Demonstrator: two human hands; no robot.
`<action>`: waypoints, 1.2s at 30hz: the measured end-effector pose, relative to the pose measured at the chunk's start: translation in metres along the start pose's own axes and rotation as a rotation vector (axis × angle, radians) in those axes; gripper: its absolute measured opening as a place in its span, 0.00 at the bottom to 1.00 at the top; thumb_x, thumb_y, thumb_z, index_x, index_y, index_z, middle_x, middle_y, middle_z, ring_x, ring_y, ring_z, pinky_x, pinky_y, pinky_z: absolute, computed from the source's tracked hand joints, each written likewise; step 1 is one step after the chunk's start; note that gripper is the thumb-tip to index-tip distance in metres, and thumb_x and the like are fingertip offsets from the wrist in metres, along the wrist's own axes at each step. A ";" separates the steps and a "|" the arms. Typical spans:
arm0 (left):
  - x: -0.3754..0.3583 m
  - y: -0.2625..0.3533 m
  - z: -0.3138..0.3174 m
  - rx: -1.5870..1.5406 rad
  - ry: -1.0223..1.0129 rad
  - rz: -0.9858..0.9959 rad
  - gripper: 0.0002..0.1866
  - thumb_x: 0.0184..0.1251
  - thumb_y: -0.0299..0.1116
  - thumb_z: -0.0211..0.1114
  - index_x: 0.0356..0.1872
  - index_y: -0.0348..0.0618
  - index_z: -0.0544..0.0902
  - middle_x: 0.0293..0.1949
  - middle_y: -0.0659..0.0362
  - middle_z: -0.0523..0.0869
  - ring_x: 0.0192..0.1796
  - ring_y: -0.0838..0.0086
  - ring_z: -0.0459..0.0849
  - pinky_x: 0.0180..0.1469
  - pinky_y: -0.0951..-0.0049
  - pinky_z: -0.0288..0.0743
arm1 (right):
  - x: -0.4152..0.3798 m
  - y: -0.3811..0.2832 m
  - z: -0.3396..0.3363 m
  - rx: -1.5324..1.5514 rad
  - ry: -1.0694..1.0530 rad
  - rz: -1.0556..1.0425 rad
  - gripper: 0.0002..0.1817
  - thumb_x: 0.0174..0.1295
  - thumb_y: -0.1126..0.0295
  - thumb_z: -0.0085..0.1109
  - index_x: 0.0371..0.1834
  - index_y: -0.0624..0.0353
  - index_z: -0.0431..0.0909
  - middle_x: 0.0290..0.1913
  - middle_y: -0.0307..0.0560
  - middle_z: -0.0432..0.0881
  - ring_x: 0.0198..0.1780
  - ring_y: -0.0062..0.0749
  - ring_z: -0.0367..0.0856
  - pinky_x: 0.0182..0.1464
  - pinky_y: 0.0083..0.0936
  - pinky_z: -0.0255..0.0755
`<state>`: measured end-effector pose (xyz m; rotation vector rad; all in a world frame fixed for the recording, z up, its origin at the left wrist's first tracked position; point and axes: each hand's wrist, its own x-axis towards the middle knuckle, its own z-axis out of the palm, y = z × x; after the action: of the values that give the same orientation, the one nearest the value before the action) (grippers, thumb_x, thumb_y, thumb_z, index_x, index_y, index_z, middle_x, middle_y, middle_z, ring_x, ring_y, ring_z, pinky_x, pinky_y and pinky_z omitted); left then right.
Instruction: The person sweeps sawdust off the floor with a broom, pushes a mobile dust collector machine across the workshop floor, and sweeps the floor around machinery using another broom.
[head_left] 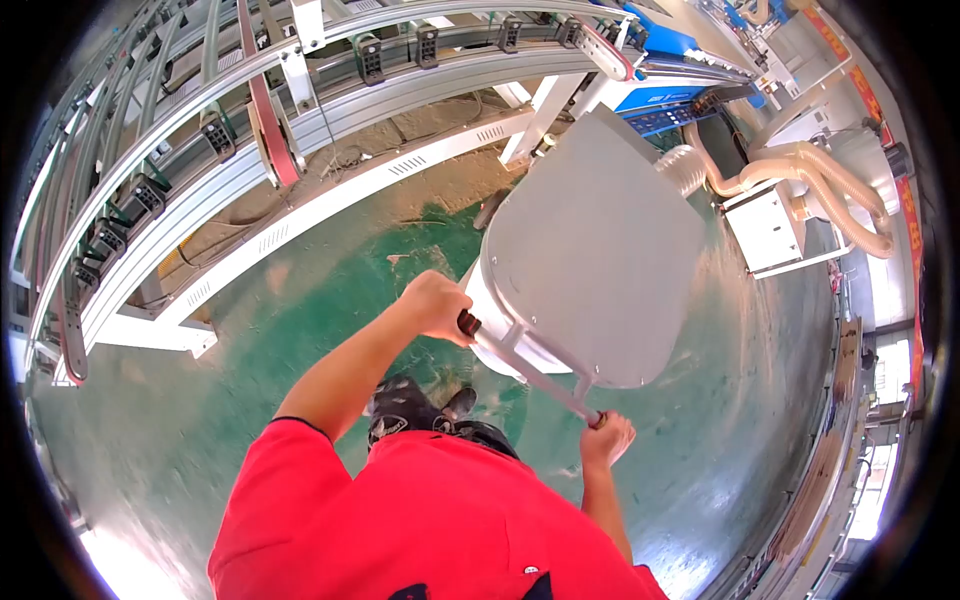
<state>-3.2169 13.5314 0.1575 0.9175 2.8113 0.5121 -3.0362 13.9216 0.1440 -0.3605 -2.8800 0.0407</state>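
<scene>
A push handle point(540, 377), a grey metal bar with brown grips at its ends, runs across in front of my body. My left hand point(438, 306) is wrapped round its left grip, and my right hand point(608, 440) is closed on the right one. Two short struts join the bar to a cart-like unit with a large, flat grey top point(592, 250). Part of a white body point(490, 305) shows below that top; its wheels and whatever lies inside are hidden. The unit stands on the floor just ahead of my feet.
A long roller conveyor point(380, 90) with a white frame curves along the left and front. Beyond the grey top are a blue machine point(660, 100), beige corrugated hoses point(800, 172) and a white cabinet point(765, 228). Long boards point(812, 485) lie at the right. The green floor point(340, 260) is dusty.
</scene>
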 end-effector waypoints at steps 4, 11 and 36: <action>-0.043 -0.024 -0.010 -0.043 -0.038 0.017 0.24 0.38 0.63 0.70 0.17 0.51 0.81 0.19 0.57 0.82 0.26 0.58 0.84 0.30 0.60 0.75 | -0.048 -0.045 -0.005 -0.024 -0.019 0.066 0.06 0.46 0.75 0.62 0.29 0.57 0.82 0.30 0.49 0.81 0.39 0.48 0.77 0.49 0.42 0.65; -0.118 -0.055 -0.014 -0.219 -0.083 0.096 0.20 0.41 0.54 0.70 0.21 0.47 0.84 0.22 0.54 0.85 0.28 0.58 0.86 0.35 0.61 0.78 | -0.129 -0.109 -0.016 -0.110 -0.025 0.185 0.04 0.46 0.79 0.57 0.25 0.57 0.76 0.30 0.48 0.78 0.41 0.49 0.75 0.52 0.43 0.64; -0.366 -0.007 0.005 -0.163 -0.073 0.306 0.30 0.47 0.65 0.70 0.18 0.44 0.83 0.19 0.53 0.84 0.23 0.57 0.84 0.31 0.61 0.78 | -0.399 -0.178 -0.082 -0.095 0.115 0.390 0.03 0.49 0.79 0.57 0.25 0.57 0.76 0.32 0.49 0.77 0.43 0.50 0.74 0.58 0.43 0.65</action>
<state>-2.9247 13.3103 0.1600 1.3084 2.5304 0.7170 -2.6835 13.6506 0.1417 -0.9056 -2.6609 -0.0476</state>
